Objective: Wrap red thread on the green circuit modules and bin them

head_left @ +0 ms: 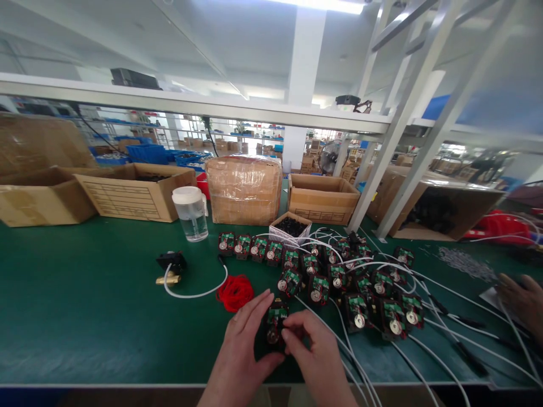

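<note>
In front of me stands a small black housing with a green circuit board (277, 314) and a round metal disc. My left hand (244, 339) is curled around its left side, fingers along the upper edge and thumb at the lower edge. My right hand (311, 347) is at its right side, thumb and index finger pinched over the board. Whatever lies between those fingertips is too small or hidden to name. Several like units with circuit boards (319, 288) stand beyond and to the right, with white cables (339, 339). A bundle of red wire (235, 293) lies just beyond my left hand.
A black unit with a brass fitting (172, 271) and white cable lies left. Behind stand a water jug (190, 213), cardboard boxes (246, 192) and a small box of black parts (291, 227). Shelf posts (407, 118) rise right. Another person's hand (524, 299) is at the right edge.
</note>
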